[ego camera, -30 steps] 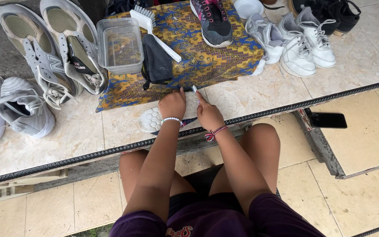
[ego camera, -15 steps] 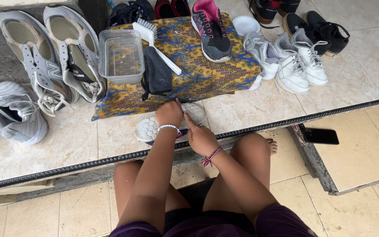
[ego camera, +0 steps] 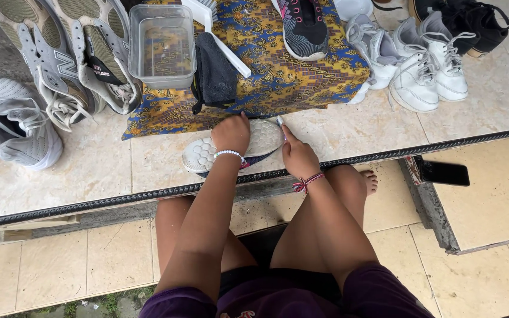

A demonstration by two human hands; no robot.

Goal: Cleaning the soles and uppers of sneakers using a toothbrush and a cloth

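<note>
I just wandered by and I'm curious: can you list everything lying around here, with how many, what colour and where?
Upturned shoe: one, pale sole up, on the tiled ledge under the hands.
Patterned cloth: one, blue and yellow, spread on the ledge.
Clear plastic tub: one, on the cloth's left end.
Dark rag: one, black, beside the tub.
White brush: one, across the cloth.
Dark knit sneaker: one, black with pink, top of the cloth.
Grey sneakers: about four, far left.
White sneakers: about three, right of the cloth.
Black shoes: a pair, top right.
Phone: one, black, lower step on the right.
Left hand: pressing on the sole.
Right hand: at the shoe's end, holding a small tool.
</note>
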